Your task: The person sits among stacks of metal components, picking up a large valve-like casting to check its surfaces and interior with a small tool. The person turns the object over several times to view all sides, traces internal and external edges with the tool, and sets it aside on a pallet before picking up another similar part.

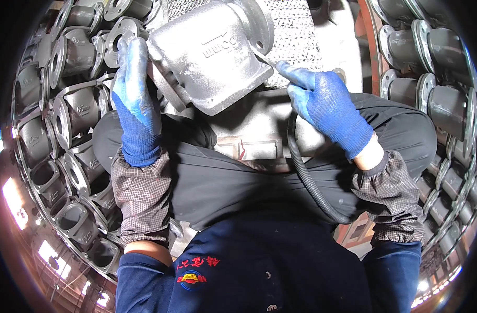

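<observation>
- Grey metal casting: top centre of the frame, tilted, hiding part of the rough-textured mat behind it.
- Left hand, in a blue glove, upper left of centre: fingers straight and together, laid open along the casting's left flange rather than wrapped around it.
- Right hand, right of upper centre: curled closed around a thin tool, forefinger along it, tip by the casting's right flange; the hand hides the handle.
- Ribbed black hose: rises from lower right of centre to beneath the right hand; whether it joins the tool, I cannot tell.
- Stacked flanged castings crowd the left edge, close beside the left hand; another stack fills the right edge.
- Rust-coloured post: upper right, before that stack.
</observation>
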A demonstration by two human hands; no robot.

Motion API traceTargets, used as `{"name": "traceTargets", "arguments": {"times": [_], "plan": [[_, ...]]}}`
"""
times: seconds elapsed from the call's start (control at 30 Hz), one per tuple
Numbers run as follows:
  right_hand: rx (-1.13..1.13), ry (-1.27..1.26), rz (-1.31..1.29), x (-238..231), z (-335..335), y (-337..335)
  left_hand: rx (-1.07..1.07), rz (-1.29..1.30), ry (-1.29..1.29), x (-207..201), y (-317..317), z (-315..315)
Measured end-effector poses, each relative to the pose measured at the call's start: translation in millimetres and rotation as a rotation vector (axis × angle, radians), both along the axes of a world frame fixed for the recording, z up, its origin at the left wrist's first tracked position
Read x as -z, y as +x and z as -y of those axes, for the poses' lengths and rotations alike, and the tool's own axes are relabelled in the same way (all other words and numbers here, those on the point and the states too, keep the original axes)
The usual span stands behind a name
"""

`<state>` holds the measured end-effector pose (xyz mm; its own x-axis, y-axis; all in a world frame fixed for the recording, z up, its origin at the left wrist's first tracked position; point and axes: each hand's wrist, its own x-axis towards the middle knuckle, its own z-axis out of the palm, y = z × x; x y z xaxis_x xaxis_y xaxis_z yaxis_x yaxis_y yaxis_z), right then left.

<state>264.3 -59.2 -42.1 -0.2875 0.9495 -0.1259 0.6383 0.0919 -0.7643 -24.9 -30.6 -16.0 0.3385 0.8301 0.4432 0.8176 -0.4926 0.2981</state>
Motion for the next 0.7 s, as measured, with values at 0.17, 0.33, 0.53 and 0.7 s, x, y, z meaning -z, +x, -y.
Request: {"name": "traceTargets", "arguments": {"times": [0.17,0.33,0.53,0.7], "plan": [[-0.026,-0.029,0.06,-1.9,0.0,0.4,-0.004,0.015,-0.008,-0.8,0.9,-0.2],[-0.004,-0.093,-0.027,-1.4,-0.2,0.8,0.014,0.045,-0.018,1.0,0.4,-0.4],[-0.015,-0.085,0.018,-8.0,-3.0,-1.6,0.006,-0.048,0.124,6.6,-4.4,-4.8],[0.016,-0.197,-0.063,-3.6,-0.7,1.2,-0.013,-0.048,0.094,4.0,-0.7,-4.2]]}}
